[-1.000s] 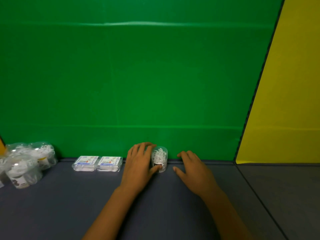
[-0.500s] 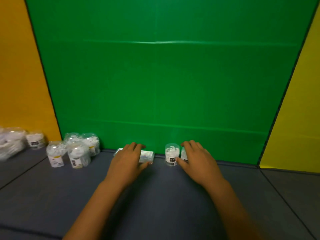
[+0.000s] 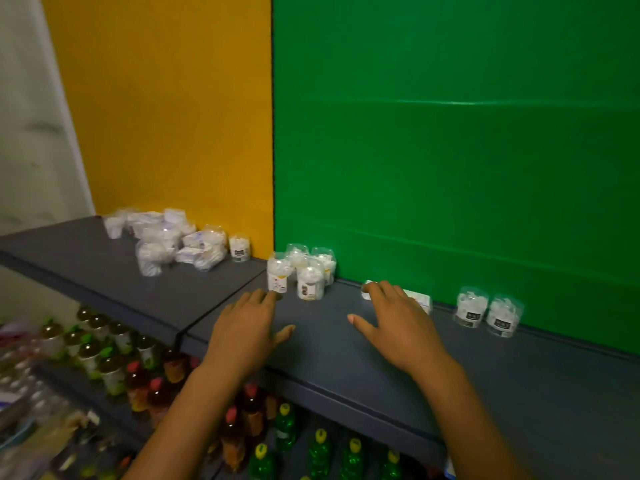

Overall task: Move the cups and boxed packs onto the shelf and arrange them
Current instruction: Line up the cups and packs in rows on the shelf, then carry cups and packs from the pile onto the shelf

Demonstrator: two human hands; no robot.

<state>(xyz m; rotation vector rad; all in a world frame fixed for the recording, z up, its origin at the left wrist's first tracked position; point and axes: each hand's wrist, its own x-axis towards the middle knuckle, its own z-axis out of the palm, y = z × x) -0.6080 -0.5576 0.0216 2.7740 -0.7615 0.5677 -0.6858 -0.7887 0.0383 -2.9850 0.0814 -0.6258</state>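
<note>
Two clear cups (image 3: 486,311) of white swabs stand side by side against the green back wall. To their left lie the boxed packs (image 3: 420,299), partly hidden behind my right hand (image 3: 398,323), whose straight fingers reach over them. A cluster of several cups (image 3: 303,271) stands further left. My left hand (image 3: 249,330) is spread flat over the grey shelf (image 3: 346,348), its fingertips close to the front cup of that cluster. A loose heap of cups and packs (image 3: 173,237) sits before the yellow wall, with one lone cup (image 3: 239,248) beside it.
The shelf's front edge (image 3: 311,386) runs diagonally below my wrists. Under it stand rows of bottles with red, green and yellow caps (image 3: 242,427). A white wall (image 3: 31,116) borders the far left.
My view has swung left, bringing the yellow wall and the heap into sight. My left hand has left the packs and moved toward the cup cluster. My right hand has shifted from the two cups to the packs.
</note>
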